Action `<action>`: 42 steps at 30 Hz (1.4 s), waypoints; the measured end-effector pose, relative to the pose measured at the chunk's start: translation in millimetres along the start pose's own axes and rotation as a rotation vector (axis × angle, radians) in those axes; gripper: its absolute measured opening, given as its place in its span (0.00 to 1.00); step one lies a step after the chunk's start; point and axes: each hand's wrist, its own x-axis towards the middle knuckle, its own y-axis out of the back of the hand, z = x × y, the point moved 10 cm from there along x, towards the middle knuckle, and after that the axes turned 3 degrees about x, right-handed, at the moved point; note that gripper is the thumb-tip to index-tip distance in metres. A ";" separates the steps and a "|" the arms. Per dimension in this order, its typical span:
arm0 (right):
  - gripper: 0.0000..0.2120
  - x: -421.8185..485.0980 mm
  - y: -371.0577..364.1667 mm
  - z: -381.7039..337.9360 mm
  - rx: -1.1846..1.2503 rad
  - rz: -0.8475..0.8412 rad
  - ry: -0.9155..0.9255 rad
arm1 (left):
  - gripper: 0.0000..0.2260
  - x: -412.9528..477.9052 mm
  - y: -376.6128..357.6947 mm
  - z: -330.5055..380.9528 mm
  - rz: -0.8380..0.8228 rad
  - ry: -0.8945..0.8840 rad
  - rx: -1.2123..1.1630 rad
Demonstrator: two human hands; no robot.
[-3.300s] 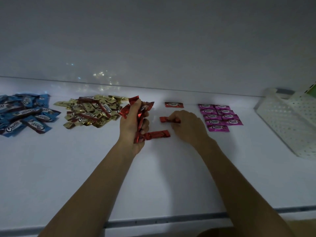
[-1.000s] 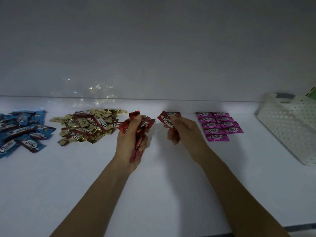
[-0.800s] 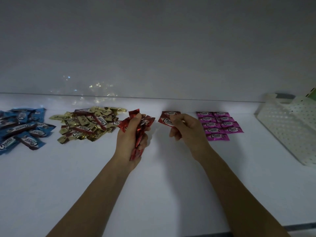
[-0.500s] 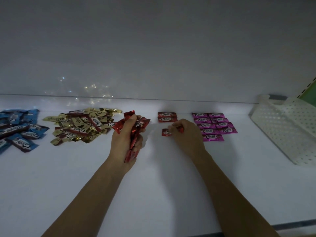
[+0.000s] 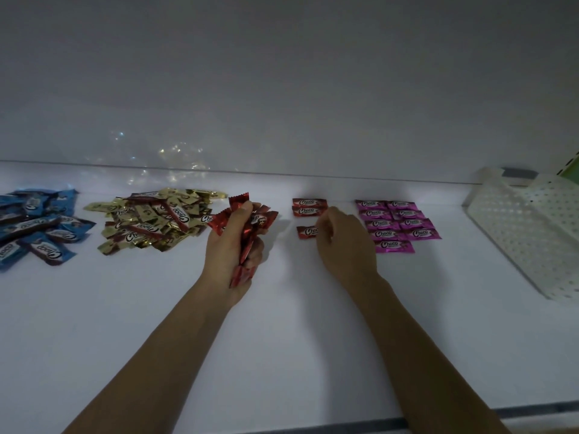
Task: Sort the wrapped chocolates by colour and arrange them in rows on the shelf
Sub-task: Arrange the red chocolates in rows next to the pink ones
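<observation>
Clutched upright in the left hand (image 5: 225,255) is a bundle of red chocolates (image 5: 238,202), the fingers wrapped tightly round it, just above the white shelf (image 5: 282,355). The right hand (image 5: 344,245) pinches the right end of a third red chocolate (image 5: 306,232), which lies flat below two red chocolates (image 5: 309,202) stacked in a column. Pink chocolates (image 5: 398,223) sit in neat rows just to the right. A loose gold pile (image 5: 156,220) and a blue pile (image 5: 37,230) lie to the left, and a white basket (image 5: 526,233) stands far right.

The third piece sits slightly apart from the column, so letting go now would likely leave a crooked row. The crowded bundle could also shed a wrapper into the gold pile beside it.
</observation>
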 end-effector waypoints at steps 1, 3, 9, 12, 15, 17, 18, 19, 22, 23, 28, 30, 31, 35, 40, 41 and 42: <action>0.03 -1.5 -6.5 -4.5 -0.003 -0.029 0.029 | 0.10 -0.6 0.5 -0.1 0.004 0.000 -0.003; 0.04 -2.8 -15.4 -11.2 0.008 -0.063 0.078 | 0.11 -0.9 -0.4 0.4 0.000 -0.002 -0.001; 0.11 -1.9 -17.8 -13.8 -0.011 -0.078 0.145 | 0.10 0.8 0.1 0.2 0.003 -0.011 0.000; 0.17 -5.5 -32.0 -18.0 -0.138 -0.185 0.190 | 0.11 2.1 0.4 -0.8 0.004 -0.007 -0.005; 0.25 -7.0 -40.8 -16.5 -0.307 -0.253 0.177 | 0.11 4.0 1.2 -1.7 -0.001 -0.011 -0.013; 0.28 -7.4 -42.9 -14.5 -0.322 -0.282 0.153 | 0.11 5.1 1.2 -2.0 -0.011 -0.015 -0.014; 0.29 -7.8 -43.8 -13.0 -0.313 -0.293 0.140 | 0.10 5.0 0.8 -1.7 -0.014 -0.016 -0.016; 0.30 -7.3 -45.6 -11.4 -0.305 -0.301 0.133 | 0.11 4.9 0.8 -1.7 -0.013 -0.016 -0.017; 0.31 -4.6 -41.6 -14.4 -0.239 -0.251 0.147 | 0.10 4.4 1.8 -0.9 -0.001 -0.018 -0.012; 0.31 -3.8 -32.1 -20.4 -0.141 -0.173 0.167 | 0.08 4.4 2.5 -0.7 0.004 -0.020 -0.014; 0.21 -19.9 -3.5 -61.4 0.417 -0.094 0.290 | 0.10 5.0 13.4 -1.6 0.074 0.011 -0.108; 0.24 -35.0 -2.9 -95.5 0.286 -0.082 0.479 | 0.13 6.3 21.7 -4.1 0.145 0.023 -0.080; 0.25 -43.6 -3.5 -111.9 0.181 -0.036 0.591 | 0.14 7.5 25.9 -4.6 0.181 0.018 -0.046; 0.21 -70.2 -15.9 -146.6 -0.008 0.127 0.859 | 0.15 15.2 32.1 -12.2 0.158 0.073 -0.159; 0.20 -64.9 -19.3 -140.7 0.034 0.122 0.782 | 0.14 17.9 28.4 -18.5 0.113 0.130 -0.313; 0.19 -65.2 -19.0 -142.0 0.014 0.117 0.780 | 0.15 17.0 27.4 -18.7 0.110 0.136 -0.309; 0.19 -65.8 -18.7 -142.9 0.001 0.111 0.780 | 0.15 16.1 27.1 -18.4 0.112 0.137 -0.299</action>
